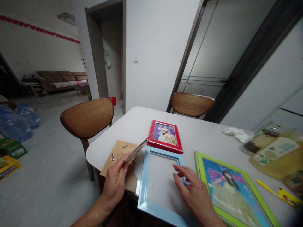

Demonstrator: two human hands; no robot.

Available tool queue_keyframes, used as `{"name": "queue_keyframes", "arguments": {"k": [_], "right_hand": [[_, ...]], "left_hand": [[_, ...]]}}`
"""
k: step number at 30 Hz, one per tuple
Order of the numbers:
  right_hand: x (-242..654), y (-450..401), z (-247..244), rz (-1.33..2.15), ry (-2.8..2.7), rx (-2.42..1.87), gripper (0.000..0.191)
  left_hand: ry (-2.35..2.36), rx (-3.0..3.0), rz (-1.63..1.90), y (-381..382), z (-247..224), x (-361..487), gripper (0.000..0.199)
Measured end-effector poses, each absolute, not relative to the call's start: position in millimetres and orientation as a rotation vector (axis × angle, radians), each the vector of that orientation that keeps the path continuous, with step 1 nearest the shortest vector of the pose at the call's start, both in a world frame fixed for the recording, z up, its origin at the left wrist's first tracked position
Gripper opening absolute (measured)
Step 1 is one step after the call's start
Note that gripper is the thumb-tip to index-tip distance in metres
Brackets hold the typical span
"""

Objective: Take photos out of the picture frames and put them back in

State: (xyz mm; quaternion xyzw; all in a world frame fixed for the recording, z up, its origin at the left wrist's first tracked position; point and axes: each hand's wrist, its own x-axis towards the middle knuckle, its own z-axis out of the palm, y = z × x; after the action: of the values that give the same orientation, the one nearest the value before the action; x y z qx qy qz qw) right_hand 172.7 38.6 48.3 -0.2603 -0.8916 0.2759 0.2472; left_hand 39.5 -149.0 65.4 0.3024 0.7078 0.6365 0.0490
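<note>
My left hand [115, 178] pinches a thin flat sheet [140, 149], seen almost edge-on and tilted up; its exact kind I cannot make out. Beneath it lies a brown backing board [107, 165] with metal clips, at the table's left edge. A light blue picture frame [144, 176] lies in front of me, its middle showing a pale grey surface. Over the right side of that frame my right hand [195, 190] hovers with fingers apart, holding nothing. Beyond stands no gap to a red picture frame [179, 138] with a photo, lying flat near the blue one's far edge.
On the right of the white table [189, 126] lie a green picture frame [201, 164], a yellow tool [287, 197], a jug of yellow liquid [272, 154], a clear container [260, 138] and white cloth [236, 134]. Two wooden chairs [88, 116] stand at the far sides.
</note>
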Motion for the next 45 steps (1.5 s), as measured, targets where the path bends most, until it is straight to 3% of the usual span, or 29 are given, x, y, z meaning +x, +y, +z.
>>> {"name": "queue_keyframes", "arguments": {"k": [5,9,13,17,23,28,36,40,42,45], "right_hand": [[153,7,53,1.772,-2.012,-0.707,0.047],[153,11,58,2.043,-1.506,-0.783,0.051],[168,38,61,1.946,-1.627,-0.930,0.058],[177,57,52,1.554,-1.986,-0.992,0.057],[167,51,49,1.077,-2.266,-1.024,0.054],[164,54,55,0.773,-2.542,-1.044,0.047],[170,62,48,0.928,-2.385,-1.123,0.051],[171,61,49,1.199,-2.242,-1.086,0.054],[170,61,48,1.153,-2.280,-1.089,0.053],[169,61,46,0.822,-2.475,-1.117,0.045]], "left_hand": [[1.335,0.343,2.314,-123,83,70,0.043],[1.146,0.352,2.190,-115,70,91,0.049],[1.508,0.559,1.999,-126,51,85,0.057],[1.985,1.105,1.508,-137,37,81,0.058],[2.085,1.647,0.988,-138,21,85,0.071],[2.126,1.691,0.751,-138,28,83,0.061],[2.116,1.696,0.618,-136,36,82,0.059],[2.116,1.697,0.603,-136,40,82,0.058],[2.114,1.691,0.595,-137,42,82,0.059],[2.122,1.699,0.581,-137,44,83,0.058]]}}
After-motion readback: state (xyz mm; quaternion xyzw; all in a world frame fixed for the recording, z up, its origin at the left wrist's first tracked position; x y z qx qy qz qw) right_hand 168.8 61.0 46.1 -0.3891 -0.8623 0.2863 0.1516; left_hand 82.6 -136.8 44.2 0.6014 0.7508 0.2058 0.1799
